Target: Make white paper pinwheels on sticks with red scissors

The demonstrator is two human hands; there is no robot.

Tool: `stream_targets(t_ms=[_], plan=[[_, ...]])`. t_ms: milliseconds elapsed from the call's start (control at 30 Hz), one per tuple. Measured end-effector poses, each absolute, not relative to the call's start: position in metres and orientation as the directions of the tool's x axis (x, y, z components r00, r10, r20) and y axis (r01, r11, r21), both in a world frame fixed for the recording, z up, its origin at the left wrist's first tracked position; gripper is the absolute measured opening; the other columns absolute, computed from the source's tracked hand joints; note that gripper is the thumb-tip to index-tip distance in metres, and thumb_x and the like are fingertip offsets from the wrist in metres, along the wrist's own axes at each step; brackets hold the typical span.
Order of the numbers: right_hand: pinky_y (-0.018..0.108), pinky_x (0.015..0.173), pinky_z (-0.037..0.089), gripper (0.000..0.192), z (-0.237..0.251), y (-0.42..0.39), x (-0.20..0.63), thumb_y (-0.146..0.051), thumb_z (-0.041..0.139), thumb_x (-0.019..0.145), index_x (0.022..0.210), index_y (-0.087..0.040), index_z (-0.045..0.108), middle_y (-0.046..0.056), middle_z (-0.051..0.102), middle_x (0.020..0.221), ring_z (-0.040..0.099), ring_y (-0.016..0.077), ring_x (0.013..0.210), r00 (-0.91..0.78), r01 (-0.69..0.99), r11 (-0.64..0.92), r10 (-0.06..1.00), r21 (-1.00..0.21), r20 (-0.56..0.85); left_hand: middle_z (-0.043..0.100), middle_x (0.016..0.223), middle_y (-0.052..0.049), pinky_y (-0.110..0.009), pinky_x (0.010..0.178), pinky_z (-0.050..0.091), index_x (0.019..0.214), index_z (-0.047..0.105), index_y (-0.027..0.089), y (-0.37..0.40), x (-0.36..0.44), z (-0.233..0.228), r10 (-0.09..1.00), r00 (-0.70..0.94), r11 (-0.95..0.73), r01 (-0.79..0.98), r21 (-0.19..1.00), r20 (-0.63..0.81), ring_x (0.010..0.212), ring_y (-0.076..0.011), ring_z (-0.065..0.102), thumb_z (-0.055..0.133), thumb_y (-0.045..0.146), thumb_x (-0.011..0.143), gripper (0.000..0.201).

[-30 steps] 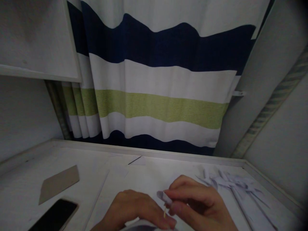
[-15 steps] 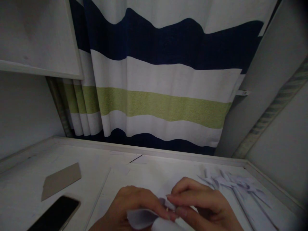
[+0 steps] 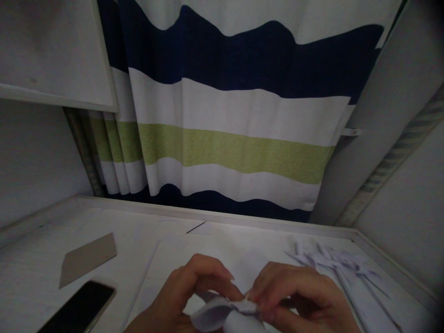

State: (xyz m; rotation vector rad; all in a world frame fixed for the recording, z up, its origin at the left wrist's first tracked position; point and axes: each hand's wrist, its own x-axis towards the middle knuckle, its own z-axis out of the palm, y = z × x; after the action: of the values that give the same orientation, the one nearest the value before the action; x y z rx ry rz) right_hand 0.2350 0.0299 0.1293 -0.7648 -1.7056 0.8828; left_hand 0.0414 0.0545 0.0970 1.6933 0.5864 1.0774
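The paper strip (image 3: pixel 217 312) is curling between both hands at the near edge of the tabletop (image 3: pixel 41 259); it looks light, soft and easily creased, best pinched at its ends. The left hand (image 3: pixel 187 291) and right hand (image 3: pixel 298 296) are pinching it where their fingertips are meeting. A white sheet (image 3: pixel 215 252) is lying underneath. More strips (image 3: pixel 333 263) are lying far right, a phone (image 3: pixel 78 307) and card (image 3: pixel 86 259) left, none in the way.

One head-worn view — looking forward and slightly down, close over the desk (image 3: pixel 52 240) — curtain (image 3: pixel 229 148) fills the upper frame.
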Motion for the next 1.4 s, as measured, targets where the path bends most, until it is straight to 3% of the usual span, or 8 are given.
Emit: stream_targets(t_ms=[133, 267, 433, 567, 700, 833, 1000, 1400], plan=[[0.026, 0.059, 0.051, 0.034, 0.13, 0.031, 0.236, 0.0, 0.063, 0.066, 0.08, -0.031, 0.07, 0.002, 0.071, 0.071, 0.064, 0.0166, 0.067, -0.334, 0.035, 0.563, 0.785, -0.826, 0.521, 0.065, 0.081, 0.004, -0.019, 0.061, 0.045, 0.094, 0.057, 0.036, 0.055, 0.041, 0.102, 0.709, 0.439, -0.576, -0.092, 0.812, 0.552, 0.07, -0.0136, 0.06, 0.069, 0.018, 0.065, 0.036], [0.026, 0.058, 0.051, 0.034, 0.131, 0.031, 0.234, -0.001, 0.064, 0.065, 0.079, -0.031, 0.07, 0.001, 0.071, 0.07, 0.065, 0.017, 0.065, -0.31, 0.036, 0.546, 0.802, -0.837, 0.51, 0.064, 0.08, 0.002, -0.023, 0.064, 0.044, 0.088, 0.06, 0.033, 0.058, 0.043, 0.103, 0.657, 0.485, -0.608, -0.111, 0.786, 0.577, 0.071, -0.0149, 0.059, 0.066, 0.013, 0.067, 0.03], [0.024, 0.051, 0.049, 0.017, 0.129, 0.034, 0.226, -0.01, 0.065, 0.064, 0.067, -0.026, 0.071, 0.002, 0.07, 0.061, 0.063, 0.0161, 0.054, -0.209, 0.058, 0.471, 0.868, -0.88, 0.451, 0.059, 0.069, -0.001, -0.021, 0.053, 0.043, 0.071, 0.06, 0.021, 0.061, 0.047, 0.101, 0.823, 0.423, -0.414, -0.008, 0.91, 0.378, 0.062, -0.0143, 0.056, 0.063, 0.022, 0.07, 0.003], [0.023, 0.052, 0.048, 0.01, 0.123, 0.037, 0.221, -0.014, 0.069, 0.055, 0.058, -0.023, 0.069, 0.002, 0.069, 0.059, 0.062, 0.0167, 0.056, -0.08, 0.133, 0.296, 0.955, -0.946, 0.287, 0.054, 0.063, 0.002, -0.018, 0.049, 0.041, 0.063, 0.057, 0.019, 0.06, 0.052, 0.109, 0.925, 0.299, -0.248, 0.007, 0.969, 0.235, 0.056, -0.011, 0.052, 0.069, 0.025, 0.062, 0.013], [0.022, 0.052, 0.047, 0.01, 0.121, 0.039, 0.219, -0.013, 0.066, 0.056, 0.059, -0.022, 0.067, -0.001, 0.067, 0.061, 0.06, 0.0151, 0.056, -0.016, 0.174, 0.136, 0.991, -0.975, 0.135, 0.055, 0.061, 0.005, -0.015, 0.05, 0.04, 0.068, 0.059, 0.019, 0.064, 0.053, 0.118, 0.91, 0.388, -0.141, -0.046, 0.989, 0.148, 0.054, -0.0079, 0.049, 0.071, 0.022, 0.06, 0.015], [0.022, 0.056, 0.047, 0.009, 0.118, 0.044, 0.221, -0.016, 0.063, 0.064, 0.071, -0.022, 0.064, -0.002, 0.065, 0.071, 0.06, 0.0132, 0.061, -0.104, 0.075, 0.145, 0.985, -0.987, 0.137, 0.06, 0.064, 0.004, -0.016, 0.055, 0.042, 0.07, 0.061, 0.018, 0.073, 0.052, 0.116, 0.907, 0.406, -0.081, -0.09, 0.993, 0.11, 0.06, -0.0101, 0.054, 0.07, 0.021, 0.061, 0.013], [0.028, 0.066, 0.044, 0.019, 0.104, 0.056, 0.23, -0.021, 0.059, 0.073, 0.092, -0.023, 0.058, 0.002, 0.061, 0.087, 0.056, 0.0154, 0.075, -0.209, 0.19, 0.152, 0.972, -0.97, 0.112, 0.064, 0.066, 0.002, -0.019, 0.055, 0.043, 0.072, 0.062, 0.017, 0.087, 0.051, 0.108, 0.95, 0.306, -0.014, -0.149, 0.989, 0.06, 0.062, -0.0126, 0.057, 0.071, 0.022, 0.059, 0.017], [0.026, 0.059, 0.044, 0.014, 0.103, 0.061, 0.229, -0.012, 0.06, 0.07, 0.081, -0.018, 0.066, 0.003, 0.065, 0.076, 0.058, 0.0153, 0.065, -0.191, 0.286, 0.194, 0.971, -0.938, 0.143, 0.067, 0.084, -0.007, -0.03, 0.071, 0.045, 0.082, 0.062, 0.012, 0.095, 0.052, 0.101, 0.962, 0.271, 0.022, -0.137, 0.99, 0.017, 0.074, -0.019, 0.06, 0.07, 0.023, 0.061, 0.026]])
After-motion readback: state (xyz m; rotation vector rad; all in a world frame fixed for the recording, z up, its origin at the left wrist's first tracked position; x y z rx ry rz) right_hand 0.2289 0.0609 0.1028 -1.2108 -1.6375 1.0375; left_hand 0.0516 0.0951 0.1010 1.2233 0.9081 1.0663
